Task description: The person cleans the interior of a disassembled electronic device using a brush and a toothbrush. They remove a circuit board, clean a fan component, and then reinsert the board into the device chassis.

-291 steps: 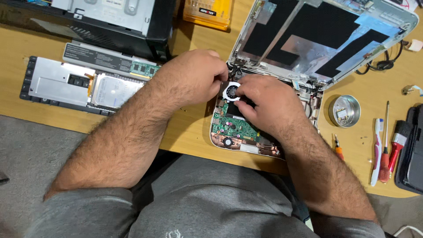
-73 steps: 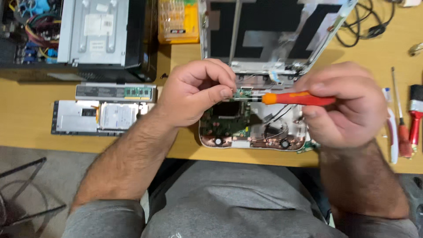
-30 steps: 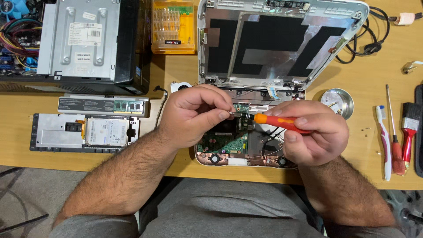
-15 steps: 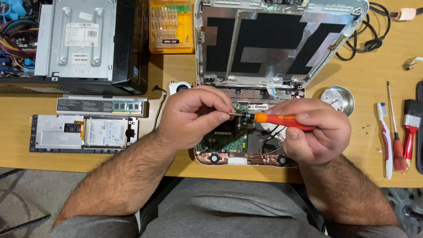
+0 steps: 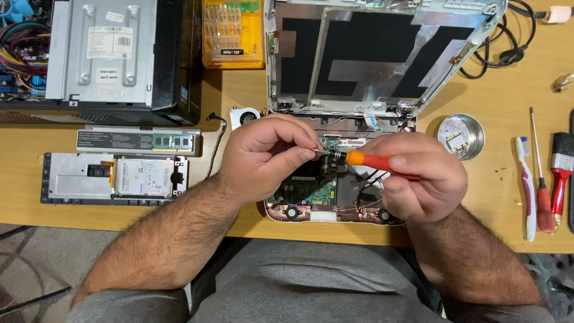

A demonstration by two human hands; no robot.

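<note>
The opened laptop (image 5: 359,119) sits at upper centre of the wooden table (image 5: 119,212), with the two hands meeting over its base. A desktop case (image 5: 113,57) lies at upper left, a parts box (image 5: 232,33) between them. A hard drive (image 5: 143,177) lies at left; a round tin (image 5: 460,136) and brushes (image 5: 562,161) at right.

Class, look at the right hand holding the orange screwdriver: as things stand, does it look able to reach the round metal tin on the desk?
Probably yes. The round metal tin sits on bare desk just beyond the right hand, nothing between them, but the hand is gripping the orange screwdriver.
</note>
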